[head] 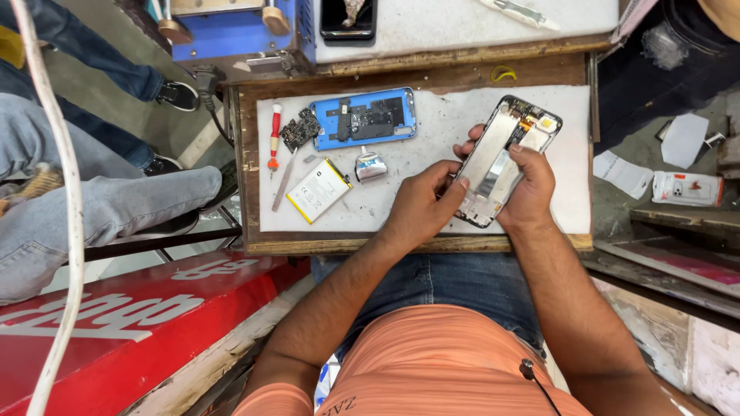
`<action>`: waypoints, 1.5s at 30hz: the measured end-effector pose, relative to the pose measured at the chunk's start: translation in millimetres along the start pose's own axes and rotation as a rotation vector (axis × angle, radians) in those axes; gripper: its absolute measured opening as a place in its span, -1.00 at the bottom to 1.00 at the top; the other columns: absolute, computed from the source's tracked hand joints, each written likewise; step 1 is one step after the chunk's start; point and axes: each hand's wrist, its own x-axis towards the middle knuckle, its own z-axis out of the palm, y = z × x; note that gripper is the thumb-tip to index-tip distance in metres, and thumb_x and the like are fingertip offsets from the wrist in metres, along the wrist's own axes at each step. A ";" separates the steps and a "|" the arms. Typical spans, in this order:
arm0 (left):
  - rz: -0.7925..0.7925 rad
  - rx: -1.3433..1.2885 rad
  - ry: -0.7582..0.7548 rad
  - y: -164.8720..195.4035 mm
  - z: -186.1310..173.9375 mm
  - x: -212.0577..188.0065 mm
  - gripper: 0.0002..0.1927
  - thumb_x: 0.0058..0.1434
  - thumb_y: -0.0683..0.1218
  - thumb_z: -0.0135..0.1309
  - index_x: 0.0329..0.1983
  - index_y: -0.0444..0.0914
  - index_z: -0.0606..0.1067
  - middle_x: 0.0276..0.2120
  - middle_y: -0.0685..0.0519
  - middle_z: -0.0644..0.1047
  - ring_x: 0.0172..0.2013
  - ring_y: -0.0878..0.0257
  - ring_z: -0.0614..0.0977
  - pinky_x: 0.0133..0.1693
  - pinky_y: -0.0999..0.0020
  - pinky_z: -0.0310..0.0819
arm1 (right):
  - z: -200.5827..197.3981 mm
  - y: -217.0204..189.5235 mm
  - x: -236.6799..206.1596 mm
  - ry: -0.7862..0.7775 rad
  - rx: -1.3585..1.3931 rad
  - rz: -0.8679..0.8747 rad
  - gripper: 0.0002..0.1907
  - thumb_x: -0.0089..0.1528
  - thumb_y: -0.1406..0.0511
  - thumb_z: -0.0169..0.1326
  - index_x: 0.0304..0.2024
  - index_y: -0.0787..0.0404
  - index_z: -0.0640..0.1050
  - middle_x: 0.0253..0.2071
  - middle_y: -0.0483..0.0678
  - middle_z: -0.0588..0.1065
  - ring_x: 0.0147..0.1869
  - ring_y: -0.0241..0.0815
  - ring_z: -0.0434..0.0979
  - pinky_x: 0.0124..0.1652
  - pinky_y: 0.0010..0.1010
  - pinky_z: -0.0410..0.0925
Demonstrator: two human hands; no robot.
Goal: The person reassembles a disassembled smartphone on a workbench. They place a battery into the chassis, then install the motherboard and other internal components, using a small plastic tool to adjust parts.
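At centre right of the frame, the right hand (530,189) cradles an opened black-framed phone chassis (505,160) tilted above the white mat (432,139), while the left hand (420,206) pinches its lower edge, steadying it for inspection.

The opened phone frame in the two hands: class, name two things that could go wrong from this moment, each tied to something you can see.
1. The opened phone frame is held above the mat's near edge by the left hand and right hand; a slip might drop it off the wooden table.
2. The loose battery, circuit board and red screwdriver lie close together; a sweeping forearm could knock them off or against each other.
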 end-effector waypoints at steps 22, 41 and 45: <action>0.127 0.196 0.092 1.3 4.7 9.8 -0.74 0.34 -0.02 0.10 -0.13 -0.33 0.55 -0.42 -0.13 0.65 -0.49 0.12 0.71 -0.42 0.28 0.54 | 7.4 3.0 -0.2 0.055 -0.045 0.016 -0.48 0.24 0.19 -0.14 0.14 0.40 0.45 -0.01 0.13 0.52 0.09 0.04 0.55 0.20 -0.06 0.43; 0.154 0.090 0.082 2.6 3.0 7.8 -0.72 0.31 -0.03 0.09 -0.07 -0.33 0.52 -0.39 -0.08 0.66 -0.45 0.13 0.73 -0.39 0.28 0.56 | 4.1 3.9 2.9 0.069 -0.058 0.023 -0.48 0.24 0.19 -0.16 0.14 0.40 0.46 -0.01 0.12 0.53 0.08 0.04 0.57 0.17 -0.08 0.46; 0.091 0.198 0.179 5.6 13.1 8.2 -0.74 0.36 0.01 0.08 -0.14 -0.30 0.55 -0.45 -0.08 0.65 -0.46 0.13 0.73 -0.40 0.27 0.55 | 4.0 4.9 3.2 0.069 -0.108 0.010 -0.48 0.26 0.19 -0.17 0.13 0.42 0.46 -0.01 0.14 0.53 0.09 0.02 0.57 0.16 -0.10 0.46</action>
